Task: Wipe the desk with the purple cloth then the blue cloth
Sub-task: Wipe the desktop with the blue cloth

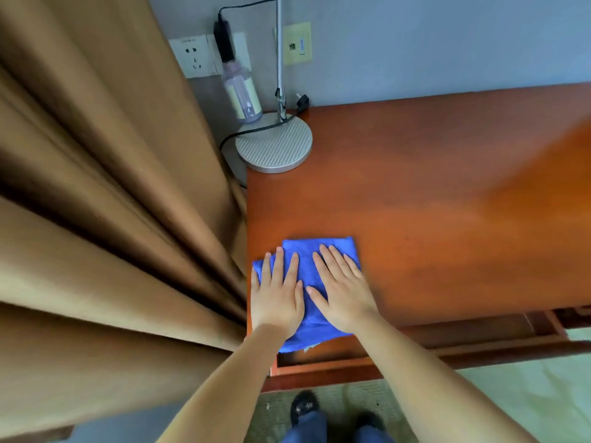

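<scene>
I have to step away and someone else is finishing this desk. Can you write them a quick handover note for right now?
Left hand and right hand: both flat, fingers straight, pressing the blue cloth.
Blue cloth: folded, at the desk's near left corner, its near edge hanging over the front.
Purple cloth: not in view.
Lamp base and a bottle stand at the far left corner.
Done: the blue-cloth pass is under way.
Left: wipe the rest of the desk; how much is wiped cannot be told.

Left hand [276,302] and right hand [343,297] flat on blue cloth [311,254], desk [431,193] corner
</scene>
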Demonstrator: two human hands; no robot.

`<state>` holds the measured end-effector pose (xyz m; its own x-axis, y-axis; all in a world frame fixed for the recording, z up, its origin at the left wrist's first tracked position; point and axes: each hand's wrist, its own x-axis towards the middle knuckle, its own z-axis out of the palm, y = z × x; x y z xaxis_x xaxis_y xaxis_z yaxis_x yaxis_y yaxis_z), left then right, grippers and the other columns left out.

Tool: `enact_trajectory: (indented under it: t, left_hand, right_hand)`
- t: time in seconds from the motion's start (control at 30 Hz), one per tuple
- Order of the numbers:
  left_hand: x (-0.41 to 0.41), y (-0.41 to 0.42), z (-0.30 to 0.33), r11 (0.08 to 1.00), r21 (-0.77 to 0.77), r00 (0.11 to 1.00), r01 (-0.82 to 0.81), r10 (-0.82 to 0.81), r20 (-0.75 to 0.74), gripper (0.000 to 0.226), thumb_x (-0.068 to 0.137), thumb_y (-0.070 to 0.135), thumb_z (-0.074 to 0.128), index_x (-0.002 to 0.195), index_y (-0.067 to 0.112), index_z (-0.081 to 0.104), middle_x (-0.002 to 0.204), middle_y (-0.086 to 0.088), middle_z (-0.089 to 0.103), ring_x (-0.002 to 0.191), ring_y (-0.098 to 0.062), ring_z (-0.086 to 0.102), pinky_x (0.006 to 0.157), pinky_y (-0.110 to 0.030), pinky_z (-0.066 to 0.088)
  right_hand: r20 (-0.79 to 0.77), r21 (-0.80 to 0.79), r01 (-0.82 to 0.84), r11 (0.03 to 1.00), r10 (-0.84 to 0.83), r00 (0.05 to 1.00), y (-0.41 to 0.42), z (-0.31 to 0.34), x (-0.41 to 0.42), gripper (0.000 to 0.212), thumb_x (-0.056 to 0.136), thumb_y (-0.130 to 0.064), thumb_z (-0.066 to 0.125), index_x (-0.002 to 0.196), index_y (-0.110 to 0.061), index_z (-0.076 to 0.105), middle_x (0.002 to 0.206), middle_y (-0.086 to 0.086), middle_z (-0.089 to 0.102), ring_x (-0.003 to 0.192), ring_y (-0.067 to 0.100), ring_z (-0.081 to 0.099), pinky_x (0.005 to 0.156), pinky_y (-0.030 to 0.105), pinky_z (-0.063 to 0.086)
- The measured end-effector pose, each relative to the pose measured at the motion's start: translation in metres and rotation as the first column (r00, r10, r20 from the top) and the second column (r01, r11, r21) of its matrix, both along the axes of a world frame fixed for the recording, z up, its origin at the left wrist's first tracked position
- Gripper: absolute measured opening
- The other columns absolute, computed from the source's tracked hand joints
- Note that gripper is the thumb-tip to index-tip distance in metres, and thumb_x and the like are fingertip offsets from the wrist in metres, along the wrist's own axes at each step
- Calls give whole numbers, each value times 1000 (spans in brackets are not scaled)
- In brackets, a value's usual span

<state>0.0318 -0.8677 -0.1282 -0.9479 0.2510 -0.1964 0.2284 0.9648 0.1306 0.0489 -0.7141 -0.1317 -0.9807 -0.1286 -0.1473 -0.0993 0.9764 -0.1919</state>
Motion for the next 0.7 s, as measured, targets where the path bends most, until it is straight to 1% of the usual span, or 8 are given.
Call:
enact_trajectory:
  t: [0.1, 0.2, 0.3, 0.37, 0.43, 0.5, 0.6, 0.7]
  left_hand:
    - [0, 20, 4, 999, 7, 998, 54, -54, -11, 55, 93, 36, 28, 138, 16, 51, 146, -13, 45, 133, -35, 44, 103, -55, 40]
    - [-9, 35, 1, 996, 22, 996, 90, -90, -5, 56, 93, 36, 26, 141, 17, 47, 148, -12, 42, 136, -35, 40, 106, -55, 37]
    - [-28, 47, -1, 995, 27, 995, 98, -98, -2, 62, 93, 39, 12, 150, 20, 30, 157, -10, 24, 145, -33, 21, 117, -52, 18]
    - [-45, 57, -3, 997, 43, 998, 64, -63, -15, 68, 90, 41, 0, 153, 24, 15, 161, -7, 10, 148, -30, 7, 119, -49, 6]
    - [-63, 69, -5, 999, 49, 999, 6, -5, -32, 70, 87, 42, -6, 154, 26, 6, 162, -5, 3, 149, -28, 1, 119, -48, 1]
    - [-78, 77, -7, 998, 60, 999, -19, 22, -48, 72, 85, 43, -9, 154, 27, 3, 162, -4, 0, 148, -27, -1, 119, -48, 0]
    - [-96, 83, -10, 997, 73, 998, -22, 27, -62, 70, 86, 43, -8, 154, 27, 2, 162, -4, 0, 149, -27, -1, 118, -48, 0]
    - [-101, 87, -12, 999, 50, 998, 4, -1, -62, 57, 99, 39, 8, 154, 26, 1, 162, -3, -3, 149, -26, -3, 119, -47, -1]
  right_hand:
    - [-32, -4, 58, 998, -58, 998, 17, 2, 10, 67, 93, -52, 31, 141, -7, 45, 149, 11, 40, 139, 24, 37, 114, 37, 17]
    - [-60, -12, 83, 997, -83, 995, 31, 1, 6, 67, 93, -51, 33, 141, -7, 46, 149, 12, 40, 139, 25, 37, 114, 37, 18]
    - [-76, 13, 70, 997, -69, 995, 44, -3, -17, 69, 93, -52, 29, 143, -7, 42, 151, 11, 38, 141, 25, 33, 115, 37, 15]
    - [-82, 29, 40, 999, -37, 996, 54, -4, -40, 73, 92, -55, 22, 148, -9, 34, 155, 9, 30, 145, 23, 25, 118, 37, 13]
    - [-98, 46, 17, 999, -13, 995, 63, -3, -64, 78, 90, -58, 12, 151, -12, 25, 159, 6, 21, 148, 19, 14, 120, 35, 6]
    - [-110, 60, -1, 998, 8, 994, 69, -1, -84, 82, 86, -59, 4, 153, -14, 18, 161, 3, 14, 148, 17, 7, 119, 32, -2]
    - [-119, 81, 21, 997, -11, 993, 74, -2, -99, 83, 85, -59, 0, 153, -14, 16, 161, 3, 12, 149, 16, 5, 117, 30, -6]
    - [-97, 90, 49, 995, -41, 994, 76, -3, -101, 76, 91, -57, 7, 154, -15, 12, 162, 3, 9, 149, 16, 2, 119, 32, -4]
